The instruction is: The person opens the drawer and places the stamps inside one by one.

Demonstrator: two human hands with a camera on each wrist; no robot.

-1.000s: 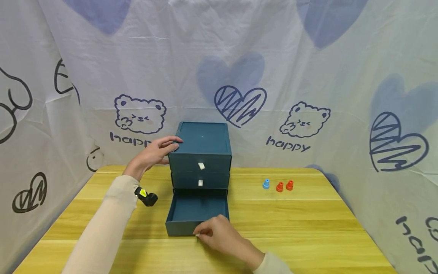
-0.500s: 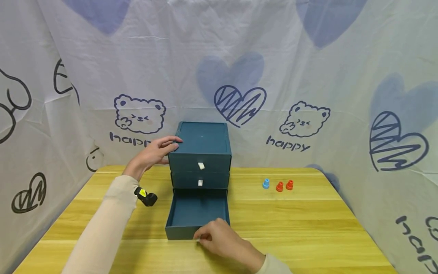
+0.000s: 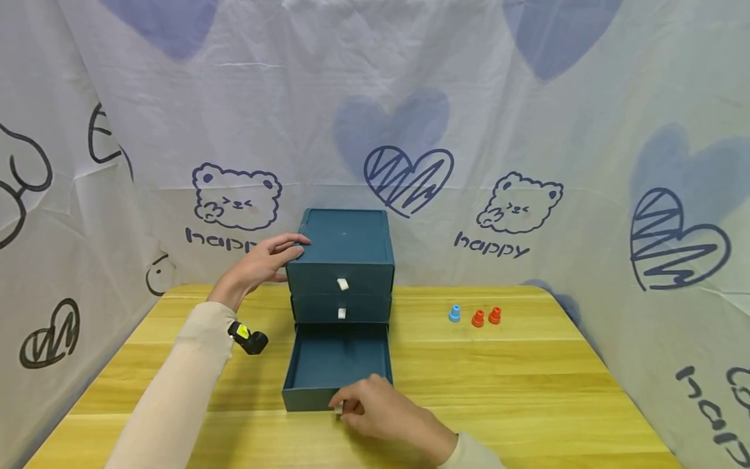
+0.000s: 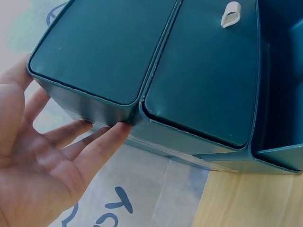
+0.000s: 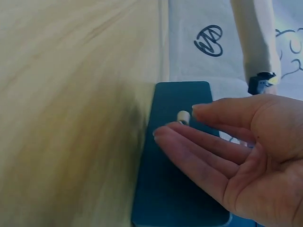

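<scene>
A dark teal three-drawer cabinet [image 3: 347, 236] stands on the table with its bottom drawer [image 3: 336, 365] pulled out. No object shows inside that drawer. My left hand [image 3: 258, 266] rests against the cabinet's left side, thumb over the top edge; in the left wrist view its fingers [image 4: 102, 149] lie fairly straight along the side wall. At the bottom drawer's front is my right hand [image 3: 383, 412], beside the white pull tab [image 5: 183, 117]. In the right wrist view thumb and fingers stand apart around the tab, without pinching it.
Right of the cabinet, one blue cone-shaped piece [image 3: 454, 314] and two red ones, including a red piece [image 3: 478, 318], stand on the wooden table [image 3: 498, 378]. White printed cloth [image 3: 328, 130] hangs behind and at both sides. The upper two drawers are closed.
The bottom drawer has slid slightly farther toward me. My right hand followed it, then loosened from the pull tab, which shows more now. My left hand stays on the cabinet.
</scene>
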